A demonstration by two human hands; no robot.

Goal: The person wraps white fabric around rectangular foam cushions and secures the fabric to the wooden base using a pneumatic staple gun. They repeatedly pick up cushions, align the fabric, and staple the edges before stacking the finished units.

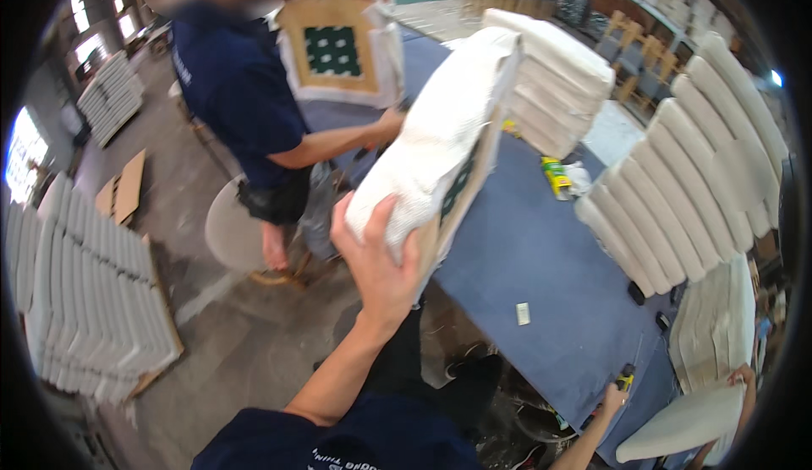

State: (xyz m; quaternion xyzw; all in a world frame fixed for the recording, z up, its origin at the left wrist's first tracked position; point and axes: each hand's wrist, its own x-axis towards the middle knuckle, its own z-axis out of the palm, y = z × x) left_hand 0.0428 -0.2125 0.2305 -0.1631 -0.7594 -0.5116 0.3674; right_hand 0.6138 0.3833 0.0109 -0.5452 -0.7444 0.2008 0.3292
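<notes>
My left hand (381,259) grips the lower end of a padded seat panel (448,106) covered in white fabric. The panel is tilted up on edge over the table, and its wooden underside with a dark green patch shows along the right side. My right hand (613,398), low at the right over the table, is closed on a yellow-and-black handled tool (625,379) with a thin shaft; its exact kind is too small to tell. The blue-grey table (499,259) lies between my hands, with a small white label (523,314) on it.
Across the table a co-worker (241,90) handles another padded panel (338,43). Stacked cushions (550,81) and a long leaning row (677,183) line the right. A yellow-green packet (556,177) lies on the table. Another person's hand (744,377) holds a cushion (685,423). More stacks (93,301) stand left.
</notes>
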